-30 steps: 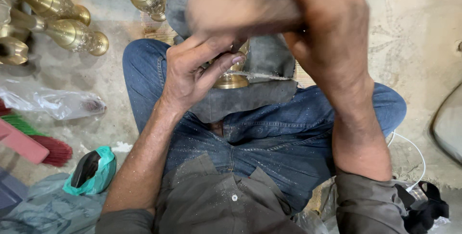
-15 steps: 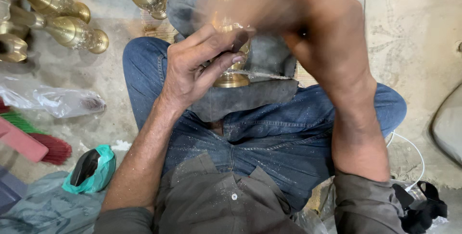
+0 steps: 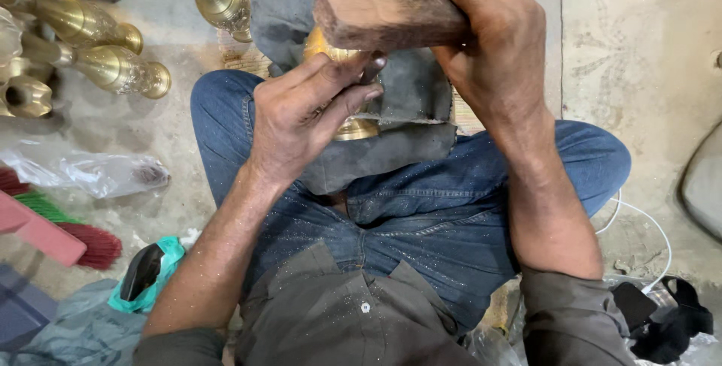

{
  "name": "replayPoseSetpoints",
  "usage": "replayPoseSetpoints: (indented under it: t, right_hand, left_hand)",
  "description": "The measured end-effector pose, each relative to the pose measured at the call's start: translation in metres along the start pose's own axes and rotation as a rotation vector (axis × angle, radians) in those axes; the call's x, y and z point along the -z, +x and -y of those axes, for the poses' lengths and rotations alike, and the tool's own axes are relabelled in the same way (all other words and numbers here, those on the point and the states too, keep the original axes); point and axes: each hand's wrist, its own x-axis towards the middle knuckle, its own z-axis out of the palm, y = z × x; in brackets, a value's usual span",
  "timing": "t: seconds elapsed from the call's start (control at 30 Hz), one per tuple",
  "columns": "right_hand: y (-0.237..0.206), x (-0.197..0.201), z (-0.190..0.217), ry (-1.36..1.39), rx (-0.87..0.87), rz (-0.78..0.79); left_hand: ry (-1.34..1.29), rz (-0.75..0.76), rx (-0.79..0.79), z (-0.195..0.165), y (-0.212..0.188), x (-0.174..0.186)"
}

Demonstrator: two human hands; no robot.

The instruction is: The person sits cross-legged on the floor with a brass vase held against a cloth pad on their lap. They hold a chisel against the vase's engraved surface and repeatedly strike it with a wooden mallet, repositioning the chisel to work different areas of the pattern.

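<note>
Above the lap, a wooden block (image 3: 387, 16) is gripped in the closed right hand (image 3: 496, 42). Beneath it, a brass piece (image 3: 331, 42) is pinched by the left hand (image 3: 304, 114) against a grey cloth (image 3: 406, 95) on the jeans (image 3: 421, 215). Hammering appears under way; a square blow is called for. Brass vases (image 3: 113, 69) lie nearby.
</note>
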Motion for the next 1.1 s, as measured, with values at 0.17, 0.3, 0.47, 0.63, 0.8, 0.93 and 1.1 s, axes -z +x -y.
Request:
replayPoseSetpoints:
  t: [0.17,0.3,0.47,0.63,0.8,0.93,1.1]
  right_hand:
    - [-0.005,0.0,-0.006,-0.044,0.019,-0.053]
    - [-0.003,-0.002,-0.014,0.131,-0.027,-0.087]
    - [-0.001,-0.002,-0.018,-0.076,0.079,0.022]
    - [-0.001,-0.011,-0.02,0.19,-0.044,-0.032]
    - [-0.001,-0.015,-0.026,0.39,-0.08,-0.102]
    - [-0.001,-0.013,-0.026,0.272,-0.017,-0.077]
    - [0.002,-0.011,-0.024,0.059,0.125,-0.132]
  left_hand:
    - [0.045,0.061,-0.007,-0.003,0.008,0.007]
    - [0.076,0.108,-0.02,-0.004,0.01,0.01]
    - [0.109,0.133,-0.038,-0.001,0.013,0.009]
    - [0.123,0.144,-0.06,-0.001,0.012,0.012]
    - [0.098,0.167,-0.024,-0.002,0.013,0.013]
    - [0.098,0.168,-0.058,-0.001,0.016,0.015]
    - [0.088,0.189,-0.067,-0.002,0.017,0.017]
